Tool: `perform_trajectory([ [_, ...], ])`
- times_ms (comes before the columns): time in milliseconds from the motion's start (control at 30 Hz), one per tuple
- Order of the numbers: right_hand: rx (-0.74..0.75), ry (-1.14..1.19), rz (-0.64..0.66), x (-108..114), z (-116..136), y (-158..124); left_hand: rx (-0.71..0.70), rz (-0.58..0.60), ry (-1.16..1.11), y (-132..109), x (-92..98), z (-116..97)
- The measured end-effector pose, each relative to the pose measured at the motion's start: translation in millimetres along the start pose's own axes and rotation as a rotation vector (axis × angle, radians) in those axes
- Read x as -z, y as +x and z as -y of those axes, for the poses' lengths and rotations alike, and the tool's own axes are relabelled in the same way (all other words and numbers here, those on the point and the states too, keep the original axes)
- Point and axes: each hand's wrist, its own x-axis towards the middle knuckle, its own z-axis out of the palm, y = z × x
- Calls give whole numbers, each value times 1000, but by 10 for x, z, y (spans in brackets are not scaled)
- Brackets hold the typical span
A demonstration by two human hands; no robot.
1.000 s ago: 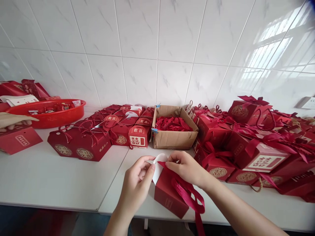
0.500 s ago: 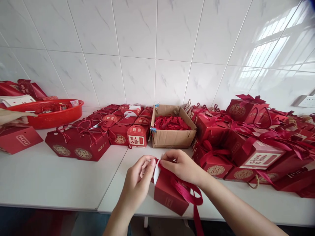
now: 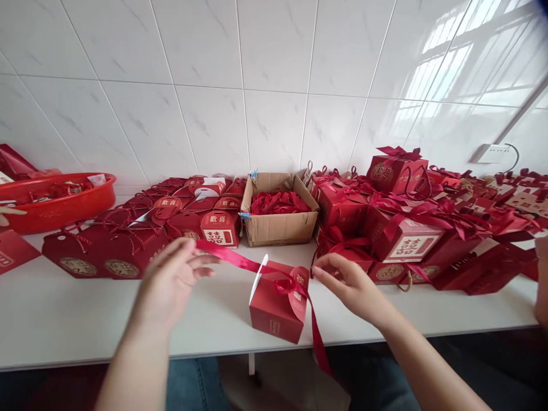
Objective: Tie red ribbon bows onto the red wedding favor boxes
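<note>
A red gift box [image 3: 276, 305] with a white flap edge on its left stands near the table's front edge. A dark pink ribbon [image 3: 246, 261] loops through its top, and one tail hangs down over the table edge. My left hand [image 3: 166, 279], out to the left of the box, pinches the other ribbon end between thumb and index finger, stretching it away from the box. Close to the box's right side is my right hand [image 3: 349, 288], fingers loosely bent and thumb apart, with nothing visible in them.
A cardboard carton [image 3: 278, 228] of ribbons stands behind the box. Red boxes [image 3: 132, 245] fill the left; ribboned boxes [image 3: 411, 240] are piled right. A red basin [image 3: 81, 200] is far left, a co-worker's fingers [image 3: 11, 211] beside it. Another person's arm [image 3: 542, 279] shows at right.
My hands have parted from the box's flap. My left hand has drawn the ribbon out leftward; my right hand has moved to the box's right side. The view has turned right.
</note>
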Motion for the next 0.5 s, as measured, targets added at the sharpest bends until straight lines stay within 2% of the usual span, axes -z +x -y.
perform_trajectory([
  [67, -58, 9, 54, 16, -184, -147, -28, -116, -97, 74, 82, -139],
  [133, -87, 21, 136, -36, -314, -254, -87, -173, -185, 143, 131, -239],
  [233, -80, 53, 244, -169, -376, -330, -151, -150, -264, 220, 135, -326],
  [333, -86, 146, 262, -243, -354, -339, -119, -169, -341, 262, 96, -396],
  [500, -178, 479, 276, -80, -388, -341, -124, -151, -372, 290, 69, -523],
])
